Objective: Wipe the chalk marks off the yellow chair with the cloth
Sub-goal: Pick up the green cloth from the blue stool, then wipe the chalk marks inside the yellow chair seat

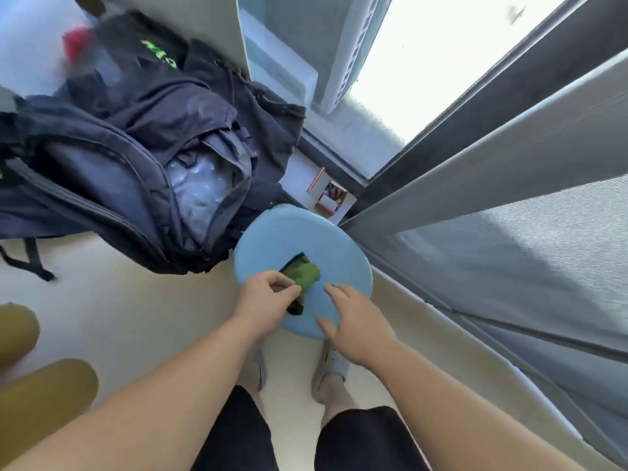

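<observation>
I am looking down at a pale blue round seat, plain and unpatterned. On it is lying a green cloth with a dark navy edge. A dark navy backpack is showing bright green lettering near its top and a clear, crinkled plastic pocket. The floor is appearing cream. I am wearing black shorts and light grey shoes. A small white box with red trim is holding mixed-coloured sticks. Two mustard-yellow shapes are showing at the left edge.
</observation>
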